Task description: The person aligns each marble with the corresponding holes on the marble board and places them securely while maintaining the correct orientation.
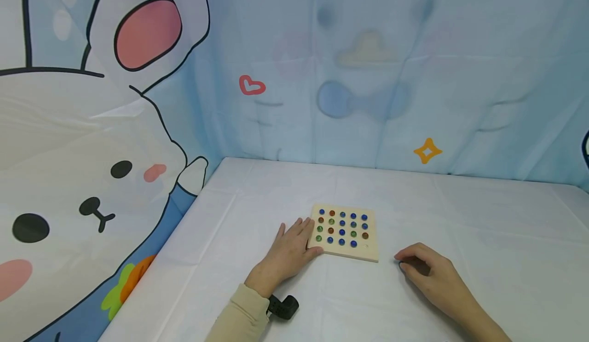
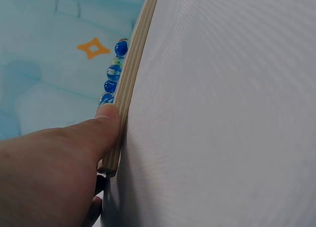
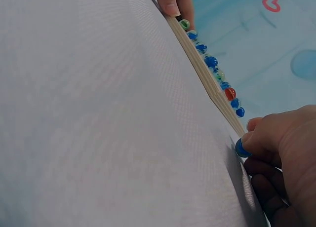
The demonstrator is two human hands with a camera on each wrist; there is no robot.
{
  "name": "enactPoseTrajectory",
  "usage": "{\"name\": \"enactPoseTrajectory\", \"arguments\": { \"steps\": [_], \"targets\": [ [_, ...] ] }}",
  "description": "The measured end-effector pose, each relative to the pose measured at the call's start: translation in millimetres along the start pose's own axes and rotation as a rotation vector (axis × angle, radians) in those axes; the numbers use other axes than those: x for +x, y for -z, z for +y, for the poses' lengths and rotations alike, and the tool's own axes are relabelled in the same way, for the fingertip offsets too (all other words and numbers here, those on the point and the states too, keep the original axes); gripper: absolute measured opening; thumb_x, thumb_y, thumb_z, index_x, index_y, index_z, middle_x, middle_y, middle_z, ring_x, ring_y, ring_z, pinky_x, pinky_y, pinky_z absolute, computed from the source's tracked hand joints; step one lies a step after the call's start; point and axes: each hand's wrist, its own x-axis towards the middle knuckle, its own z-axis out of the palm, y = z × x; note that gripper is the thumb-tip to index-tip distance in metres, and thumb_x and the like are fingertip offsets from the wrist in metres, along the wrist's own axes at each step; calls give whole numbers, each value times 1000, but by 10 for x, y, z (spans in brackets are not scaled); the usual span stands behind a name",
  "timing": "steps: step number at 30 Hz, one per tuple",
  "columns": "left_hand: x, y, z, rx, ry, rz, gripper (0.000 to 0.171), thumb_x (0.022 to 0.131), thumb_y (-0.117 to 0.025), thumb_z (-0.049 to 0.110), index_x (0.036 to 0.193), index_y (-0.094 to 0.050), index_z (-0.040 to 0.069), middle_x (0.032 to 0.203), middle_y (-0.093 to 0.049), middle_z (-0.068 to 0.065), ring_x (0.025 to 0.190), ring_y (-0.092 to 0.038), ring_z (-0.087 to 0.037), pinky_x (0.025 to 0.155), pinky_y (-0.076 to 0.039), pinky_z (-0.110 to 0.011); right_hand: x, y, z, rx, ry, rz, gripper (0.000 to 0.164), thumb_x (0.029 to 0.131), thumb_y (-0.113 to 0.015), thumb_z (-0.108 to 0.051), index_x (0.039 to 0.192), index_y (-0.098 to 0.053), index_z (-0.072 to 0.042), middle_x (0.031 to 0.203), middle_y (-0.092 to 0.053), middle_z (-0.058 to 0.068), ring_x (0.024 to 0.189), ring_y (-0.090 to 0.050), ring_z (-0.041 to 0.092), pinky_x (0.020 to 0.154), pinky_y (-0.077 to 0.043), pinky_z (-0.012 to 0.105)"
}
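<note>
A pale wooden board [image 1: 345, 254] lies flat on the table, with rows of blue, green and red-brown glass marbles [image 1: 342, 231] seated on it. At its near right corner shows a bare hollow. My left hand [image 1: 289, 250] rests against the board's left side, fingers extended and thumb at the near left corner; the left wrist view has the thumb [image 2: 107, 119] touching the edge. To the right of the board, apart from it, my right hand [image 1: 430, 270] pinches a blue marble [image 3: 242, 148] between thumb and forefinger, just above the cloth.
A white cloth [image 1: 483, 219] covers the table. Behind it hangs a light blue printed curtain [image 1: 285, 127], and a curtain with a large white cartoon animal [image 1: 92, 142] is on the left. A black strap device [image 1: 284, 307] sits on the left wrist.
</note>
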Motion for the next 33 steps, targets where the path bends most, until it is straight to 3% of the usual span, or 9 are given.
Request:
{"name": "enactPoseTrajectory", "arguments": {
  "steps": [14,26,33],
  "targets": [
    [2,-8,-6,0,-7,7,71,99,-54,47,156,-32,11,161,-36,-5,150,-31,-23,122,-23,-56,27,-5,-38,-27,-56,-11,26,86,-74,-3,97,-70,-26,100,-68,-12,93,-57,-7,80,-44,4],
    [1,-9,-1,10,-13,23,71,99,-55,47,155,-33,10,160,-37,-5,149,-33,-24,121,-25,-56,18,1,-21,-5,-26,8,27,86,-74,-2,96,-70,-26,98,-68,-12,90,-58,-7,77,-45,4],
    [1,-9,-4,1,-13,17,70,99,-54,47,155,-33,10,160,-37,-5,150,-32,-24,121,-24,-56,17,6,-27,-1,-52,-11,24,87,-73,-4,97,-70,-26,99,-68,-12,90,-58,-6,76,-46,6]
  ]
}}
